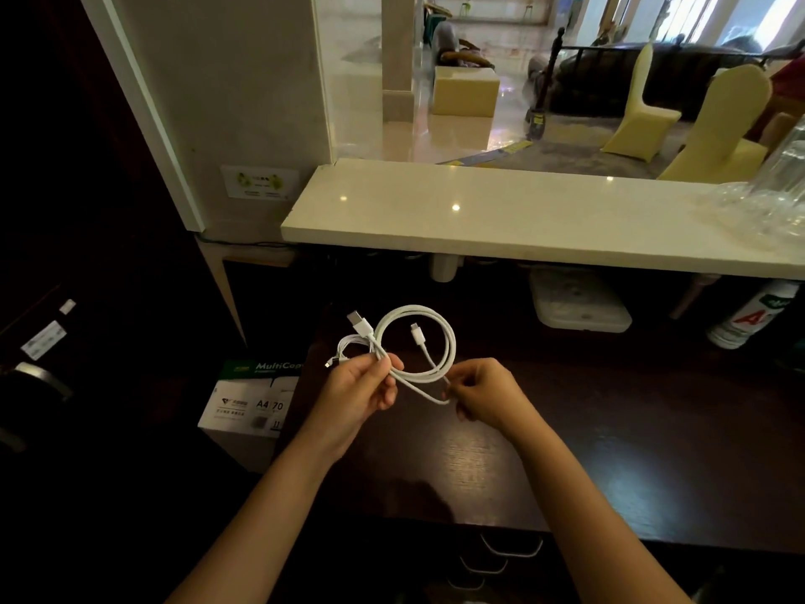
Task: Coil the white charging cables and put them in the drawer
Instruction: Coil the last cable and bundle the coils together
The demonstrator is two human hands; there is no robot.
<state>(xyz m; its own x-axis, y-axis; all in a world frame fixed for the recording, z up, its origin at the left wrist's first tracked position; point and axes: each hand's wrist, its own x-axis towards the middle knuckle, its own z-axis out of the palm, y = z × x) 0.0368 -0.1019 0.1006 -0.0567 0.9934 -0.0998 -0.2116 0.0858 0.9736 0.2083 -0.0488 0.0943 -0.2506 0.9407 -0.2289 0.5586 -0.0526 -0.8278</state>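
Your left hand [361, 394] grips the white charging cable [435, 337] where its loops cross, the coil standing above and between both hands. Your right hand [483, 392] pinches the cable's lower bend, just beside your left.

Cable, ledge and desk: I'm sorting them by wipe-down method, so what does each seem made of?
Cable: smooth white plastic jacket, matte, bending in soft loops; its plugs look like hard plastic.
Ledge: likely polished stone or a composite, cream, glossy, mirroring ceiling lights.
Desk: dark wood or veneer, faint grain streaks, satin sheen.
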